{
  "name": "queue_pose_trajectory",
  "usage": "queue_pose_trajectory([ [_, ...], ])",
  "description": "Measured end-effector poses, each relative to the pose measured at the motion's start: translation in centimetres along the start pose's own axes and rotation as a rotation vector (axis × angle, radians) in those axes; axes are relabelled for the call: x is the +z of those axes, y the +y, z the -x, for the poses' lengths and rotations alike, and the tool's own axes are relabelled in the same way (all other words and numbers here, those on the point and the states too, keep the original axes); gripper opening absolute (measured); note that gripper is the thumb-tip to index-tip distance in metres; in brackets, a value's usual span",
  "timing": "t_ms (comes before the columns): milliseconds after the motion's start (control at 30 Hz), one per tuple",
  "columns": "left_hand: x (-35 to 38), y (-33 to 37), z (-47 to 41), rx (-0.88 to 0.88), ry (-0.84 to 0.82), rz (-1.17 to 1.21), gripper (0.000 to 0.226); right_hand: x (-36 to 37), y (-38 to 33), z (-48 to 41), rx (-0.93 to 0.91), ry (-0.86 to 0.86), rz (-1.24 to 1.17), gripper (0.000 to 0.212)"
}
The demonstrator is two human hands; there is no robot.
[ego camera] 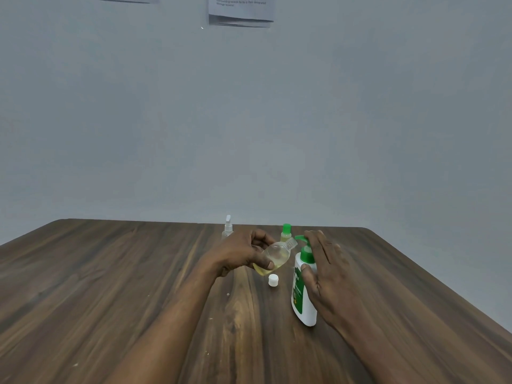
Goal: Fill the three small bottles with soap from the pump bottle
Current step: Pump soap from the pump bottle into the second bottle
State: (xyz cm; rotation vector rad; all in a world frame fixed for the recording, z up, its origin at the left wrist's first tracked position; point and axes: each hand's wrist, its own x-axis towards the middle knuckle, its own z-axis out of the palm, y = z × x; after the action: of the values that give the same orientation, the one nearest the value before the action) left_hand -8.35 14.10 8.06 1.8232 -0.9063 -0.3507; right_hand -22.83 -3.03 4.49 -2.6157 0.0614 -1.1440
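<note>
Our left hand [243, 253] grips the uncapped small bottle [274, 256], tilted with its mouth toward 2 o'clock at the pump bottle's [303, 297] spout. The white cap [273, 280] lies at its 6 o'clock. Our right hand [324, 270], fingers straight, rests on the pump head.

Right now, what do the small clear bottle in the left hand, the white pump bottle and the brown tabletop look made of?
Small clear bottle: likely transparent glossy plastic; yellowish liquid shows through it. White pump bottle with green pump: opaque smooth plastic, slight sheen. Brown tabletop: wood or wood-look laminate, matte; grain streaks show, can't tell which.
</note>
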Motion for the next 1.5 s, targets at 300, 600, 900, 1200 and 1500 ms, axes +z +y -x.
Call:
queue_pose_trajectory([
  [300, 0.14, 0.01, -0.02, -0.008, -0.008, 0.011, 0.044, 0.04, -0.20, 0.19, -0.033, 0.003, 0.008, 0.056],
  [600, 0.19, 0.03, 0.11, -0.009, -0.004, -0.009, 0.044, 0.06, -0.06, -0.03, -0.012, 0.002, 0.009, 0.060],
  [900, 0.17, -0.12, -0.06, -0.008, -0.006, -0.003, 0.043, 0.00, -0.15, 0.12, -0.019, -0.013, 0.007, 0.056],
  [1200, 0.10, -0.13, -0.15, 0.006, -0.001, -0.009, 0.041, -0.18, -0.09, 0.07, -0.008, -0.021, 0.007, 0.059],
  [1500, 0.08, -0.03, -0.13, 0.003, 0.005, 0.001, 0.043, 0.00, 0.17, -0.08, -0.040, -0.031, 0.017, 0.056],
])
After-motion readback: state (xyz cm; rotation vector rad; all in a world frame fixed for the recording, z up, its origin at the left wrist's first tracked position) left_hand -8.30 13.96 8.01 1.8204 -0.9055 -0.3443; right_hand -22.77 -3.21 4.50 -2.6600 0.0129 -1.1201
